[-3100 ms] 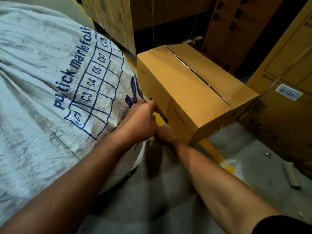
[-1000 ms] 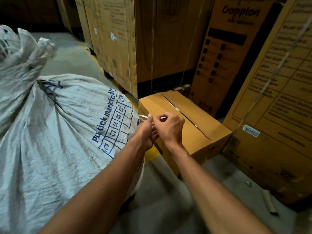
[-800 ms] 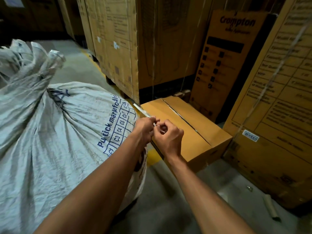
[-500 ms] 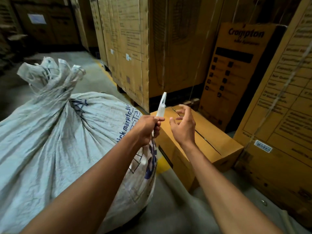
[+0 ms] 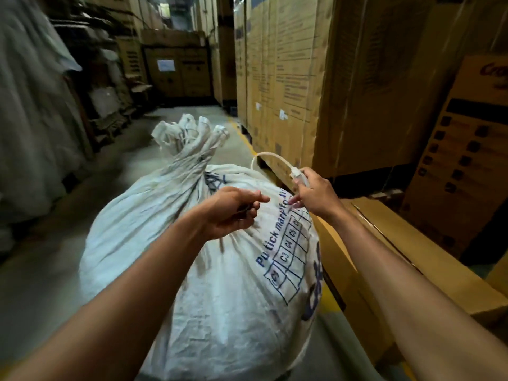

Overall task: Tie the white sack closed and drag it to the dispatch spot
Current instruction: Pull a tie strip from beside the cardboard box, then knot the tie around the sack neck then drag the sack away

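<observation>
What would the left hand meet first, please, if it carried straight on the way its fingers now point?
Probably the right hand, which holds the white tie; the left hand points rightward at it, above the white sack. Depth is unclear.

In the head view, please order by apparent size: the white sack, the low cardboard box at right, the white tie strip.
1. white sack
2. low cardboard box, partly hidden by the right arm
3. white tie strip, pinched by the right hand

— What lines the aisle?
— Tall stacked cartons [image 5: 277, 78] on the right, a low brown box [image 5: 412, 259] at their foot.
— And beyond?
— More boxes [image 5: 178, 70] across the grey concrete floor [image 5: 55, 259]; a yellow line [image 5: 243, 137] edges it.
</observation>
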The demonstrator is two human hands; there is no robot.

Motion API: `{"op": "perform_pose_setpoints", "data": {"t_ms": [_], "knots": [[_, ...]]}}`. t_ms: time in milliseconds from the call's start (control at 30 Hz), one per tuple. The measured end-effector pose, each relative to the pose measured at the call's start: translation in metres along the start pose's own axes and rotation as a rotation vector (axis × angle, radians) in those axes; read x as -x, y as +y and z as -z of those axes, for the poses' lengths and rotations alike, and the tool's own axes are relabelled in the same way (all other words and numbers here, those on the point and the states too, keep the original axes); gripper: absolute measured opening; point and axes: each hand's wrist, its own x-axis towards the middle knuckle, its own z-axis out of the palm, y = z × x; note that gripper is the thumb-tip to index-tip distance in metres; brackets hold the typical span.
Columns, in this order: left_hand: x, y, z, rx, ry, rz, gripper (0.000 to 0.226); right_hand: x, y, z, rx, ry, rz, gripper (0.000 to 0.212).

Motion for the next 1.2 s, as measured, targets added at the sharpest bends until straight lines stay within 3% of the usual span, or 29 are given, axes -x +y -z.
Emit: {"op": "perform_pose_setpoints", "data": {"t_ms": [133,267,467,533,600,667,733,800,867,967,1067,1200], "knots": [[0.007,0.010,0.038,-0.362,0.208,-0.154,0.023,-0.020,-0.021,-0.026,-0.047,-0.127,-0.081,0.016],[0.008,0.026,0.057,-0.656,0.279,-0.249,0.026,-0.038,-0.038,-0.040,-0.171,-0.305,-0.115,0.033],[0.009,0.045,0.071,-1.020,0.424,-0.419,0.019,-0.068,-0.044,-0.047,-0.212,-0.239,-0.188,0.025],[0.007,0.044,0.077,-1.132,0.554,-0.546,0.015,-0.072,-0.044,-0.044,-0.288,-0.215,-0.253,0.022],[0.007,0.041,0.083,-1.098,0.741,-0.711,0.014,-0.076,-0.041,-0.041,-0.341,-0.116,-0.317,0.022],[0.008,0.040,0.089,-1.055,0.929,-0.814,0.031,-0.080,-0.035,-0.036,-0.303,0.039,-0.351,0.022],[0.007,0.040,0.099,-1.059,1.057,-0.740,0.061,-0.083,-0.030,-0.031,-0.286,0.154,-0.380,0.026],[0.004,0.041,0.108,-1.142,1.110,-0.538,0.093,-0.085,-0.032,-0.032,-0.373,0.218,-0.421,0.029],[0.000,0.040,0.112,-1.197,1.121,-0.361,0.108,-0.083,-0.037,-0.035,-0.488,0.250,-0.472,0.030],[-0.010,0.040,0.114,-1.231,1.059,-0.237,0.122,-0.087,-0.034,-0.043,-0.515,0.247,-0.528,0.028],[-0.022,0.044,0.109,-1.238,1.035,-0.166,0.121,-0.088,-0.033,-0.059,-0.431,0.167,-0.530,0.029],[-0.028,0.048,0.107,-1.092,1.056,-0.197,0.080,-0.082,-0.057,-0.078,-0.381,0.029,-0.491,0.026]]}}
